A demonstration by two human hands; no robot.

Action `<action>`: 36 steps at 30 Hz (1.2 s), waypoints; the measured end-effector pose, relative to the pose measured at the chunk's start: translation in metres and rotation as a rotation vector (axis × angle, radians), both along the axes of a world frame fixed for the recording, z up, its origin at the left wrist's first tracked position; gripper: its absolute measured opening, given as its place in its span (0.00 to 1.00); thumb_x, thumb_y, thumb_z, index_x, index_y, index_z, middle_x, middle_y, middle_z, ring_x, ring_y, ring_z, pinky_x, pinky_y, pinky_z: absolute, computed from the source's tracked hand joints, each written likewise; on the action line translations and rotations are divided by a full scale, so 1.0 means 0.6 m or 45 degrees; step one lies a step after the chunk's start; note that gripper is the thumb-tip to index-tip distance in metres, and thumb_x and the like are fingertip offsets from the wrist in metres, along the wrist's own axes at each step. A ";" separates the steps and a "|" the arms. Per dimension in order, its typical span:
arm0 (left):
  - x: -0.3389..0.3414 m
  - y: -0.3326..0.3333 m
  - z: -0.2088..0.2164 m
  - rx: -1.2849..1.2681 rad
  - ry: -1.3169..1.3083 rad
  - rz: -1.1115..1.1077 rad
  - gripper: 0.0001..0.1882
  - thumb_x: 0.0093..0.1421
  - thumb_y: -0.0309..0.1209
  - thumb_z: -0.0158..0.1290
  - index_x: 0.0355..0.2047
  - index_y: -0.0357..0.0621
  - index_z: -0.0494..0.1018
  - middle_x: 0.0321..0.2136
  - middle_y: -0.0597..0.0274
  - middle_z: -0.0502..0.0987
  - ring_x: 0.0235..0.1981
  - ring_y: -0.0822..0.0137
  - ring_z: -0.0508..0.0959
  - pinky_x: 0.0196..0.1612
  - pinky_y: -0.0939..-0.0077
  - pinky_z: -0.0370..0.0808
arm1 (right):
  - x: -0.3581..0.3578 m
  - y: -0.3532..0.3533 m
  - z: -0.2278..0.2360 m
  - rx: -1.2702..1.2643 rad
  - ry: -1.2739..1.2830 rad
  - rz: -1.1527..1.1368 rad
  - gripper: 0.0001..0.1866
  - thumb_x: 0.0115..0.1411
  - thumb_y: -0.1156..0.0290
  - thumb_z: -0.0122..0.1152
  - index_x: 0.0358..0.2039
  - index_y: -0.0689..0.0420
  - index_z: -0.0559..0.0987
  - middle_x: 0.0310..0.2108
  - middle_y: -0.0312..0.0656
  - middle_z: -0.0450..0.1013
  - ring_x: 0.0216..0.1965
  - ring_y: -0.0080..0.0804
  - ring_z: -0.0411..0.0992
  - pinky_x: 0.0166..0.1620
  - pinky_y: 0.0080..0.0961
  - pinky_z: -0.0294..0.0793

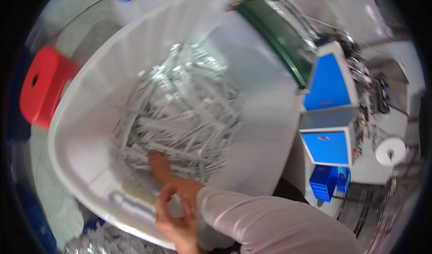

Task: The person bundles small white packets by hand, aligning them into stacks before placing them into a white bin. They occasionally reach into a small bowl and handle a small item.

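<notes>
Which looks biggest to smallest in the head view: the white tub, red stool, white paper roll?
1. White tub, by far the largest.
2. Red stool.
3. White paper roll, smallest, though it sits farther off near the rim, so its true size is unsure.

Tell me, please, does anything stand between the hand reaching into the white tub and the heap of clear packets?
Nothing visible does: the right hand already reaches into the clear packets inside the white tub, fingertips buried among them.
</notes>
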State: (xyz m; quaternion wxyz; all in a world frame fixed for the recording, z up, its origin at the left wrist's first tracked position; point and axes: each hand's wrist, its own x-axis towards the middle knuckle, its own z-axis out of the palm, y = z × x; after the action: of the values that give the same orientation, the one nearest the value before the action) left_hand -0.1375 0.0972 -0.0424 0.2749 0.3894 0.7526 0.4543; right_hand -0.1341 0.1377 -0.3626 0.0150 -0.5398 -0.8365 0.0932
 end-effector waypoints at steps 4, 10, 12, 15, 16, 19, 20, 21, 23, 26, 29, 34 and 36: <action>-0.004 0.004 -0.008 0.046 0.035 0.010 0.13 0.52 0.22 0.52 0.40 0.35 0.70 0.28 0.56 0.76 0.29 0.66 0.74 0.34 0.74 0.70 | 0.016 0.091 0.124 -0.809 0.033 -0.101 0.32 0.39 0.65 0.62 0.48 0.59 0.66 0.36 0.51 0.72 0.41 0.45 0.71 0.49 0.45 0.64; 0.002 0.012 -0.001 0.126 0.035 0.185 0.21 0.50 0.23 0.56 0.45 0.37 0.67 0.38 0.57 0.73 0.38 0.68 0.73 0.38 0.76 0.71 | 0.133 0.167 0.247 -0.804 0.715 0.275 0.36 0.31 0.60 0.68 0.44 0.60 0.71 0.36 0.49 0.73 0.38 0.41 0.72 0.43 0.34 0.70; -0.016 0.001 -0.011 0.123 0.051 0.281 0.37 0.41 0.30 0.65 0.51 0.39 0.61 0.46 0.56 0.68 0.46 0.64 0.69 0.43 0.71 0.69 | 0.126 0.176 0.367 -1.099 1.001 0.216 0.32 0.33 0.66 0.68 0.43 0.60 0.71 0.34 0.43 0.73 0.37 0.31 0.70 0.43 0.28 0.69; -0.004 0.002 -0.018 0.273 0.106 0.121 0.58 0.28 0.42 0.70 0.57 0.35 0.50 0.53 0.50 0.59 0.54 0.58 0.62 0.51 0.63 0.63 | 0.147 0.183 0.511 -1.137 1.326 0.318 0.27 0.35 0.74 0.66 0.40 0.61 0.71 0.33 0.38 0.71 0.36 0.26 0.69 0.40 0.24 0.69; 0.004 0.009 -0.018 0.339 0.009 0.033 0.64 0.23 0.46 0.70 0.58 0.33 0.47 0.56 0.47 0.55 0.57 0.55 0.59 0.54 0.60 0.60 | 0.166 0.182 0.547 -1.242 1.394 0.285 0.34 0.36 0.76 0.68 0.47 0.61 0.66 0.37 0.36 0.68 0.40 0.26 0.67 0.45 0.25 0.67; 0.026 0.048 0.034 0.360 -0.315 -0.303 0.61 0.23 0.38 0.73 0.56 0.36 0.49 0.53 0.53 0.59 0.54 0.61 0.62 0.54 0.65 0.61 | 0.196 0.170 0.622 -1.450 1.693 0.483 0.33 0.37 0.76 0.69 0.47 0.61 0.67 0.39 0.37 0.69 0.42 0.25 0.68 0.45 0.25 0.70; 0.030 0.058 0.059 0.296 -0.515 -0.414 0.58 0.23 0.36 0.73 0.55 0.38 0.51 0.51 0.55 0.61 0.51 0.63 0.64 0.53 0.67 0.63 | 0.203 0.165 0.632 -1.431 1.751 0.519 0.32 0.38 0.76 0.69 0.46 0.60 0.67 0.40 0.37 0.69 0.42 0.26 0.68 0.45 0.25 0.69; 0.046 0.070 0.103 0.354 -0.684 -0.392 0.49 0.27 0.27 0.71 0.51 0.40 0.55 0.44 0.60 0.67 0.44 0.67 0.69 0.47 0.72 0.68 | 0.214 0.163 0.640 -1.484 1.800 0.440 0.32 0.38 0.75 0.69 0.46 0.60 0.67 0.40 0.38 0.69 0.43 0.26 0.68 0.45 0.24 0.69; 0.061 0.076 0.122 0.289 -0.526 -0.341 0.29 0.33 0.26 0.66 0.38 0.37 0.67 0.32 0.62 0.73 0.34 0.70 0.73 0.39 0.75 0.70 | 0.224 0.162 0.660 -1.532 1.801 0.396 0.32 0.38 0.72 0.68 0.47 0.60 0.68 0.40 0.37 0.69 0.44 0.26 0.67 0.47 0.25 0.67; 0.069 0.074 0.158 0.353 -0.356 -0.219 0.11 0.40 0.24 0.58 0.27 0.36 0.74 0.22 0.66 0.75 0.25 0.74 0.73 0.29 0.78 0.70 | 0.231 0.186 0.711 -1.471 1.560 0.696 0.34 0.39 0.70 0.67 0.49 0.61 0.66 0.41 0.39 0.69 0.45 0.27 0.66 0.49 0.26 0.65; 0.076 0.101 0.129 0.394 -0.239 -0.085 0.14 0.40 0.25 0.59 0.30 0.36 0.73 0.24 0.66 0.74 0.26 0.74 0.72 0.30 0.77 0.70 | 0.254 0.204 0.754 -1.472 1.930 0.777 0.39 0.44 0.65 0.65 0.54 0.64 0.58 0.44 0.44 0.66 0.46 0.29 0.66 0.50 0.29 0.64; 0.054 0.075 0.037 -0.016 0.435 0.148 0.30 0.40 0.33 0.61 0.43 0.33 0.65 0.36 0.48 0.72 0.36 0.53 0.72 0.40 0.63 0.69 | 0.211 0.256 0.825 -0.978 1.690 0.695 0.22 0.51 0.59 0.60 0.39 0.64 0.73 0.38 0.43 0.72 0.40 0.28 0.69 0.43 0.27 0.68; 0.026 0.076 -0.039 -0.033 0.276 0.131 0.45 0.42 0.36 0.63 0.54 0.25 0.51 0.49 0.37 0.63 0.49 0.47 0.67 0.52 0.60 0.65 | 0.192 0.247 0.830 -0.822 1.539 0.716 0.15 0.53 0.62 0.55 0.30 0.65 0.75 0.30 0.42 0.74 0.34 0.29 0.71 0.38 0.27 0.70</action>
State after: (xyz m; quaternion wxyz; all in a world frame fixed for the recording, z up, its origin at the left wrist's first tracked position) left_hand -0.1222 0.1425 -0.0655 0.1731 0.3934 0.8029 0.4131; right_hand -0.0191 0.2857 0.1354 0.2891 -0.1371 -0.7200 0.6158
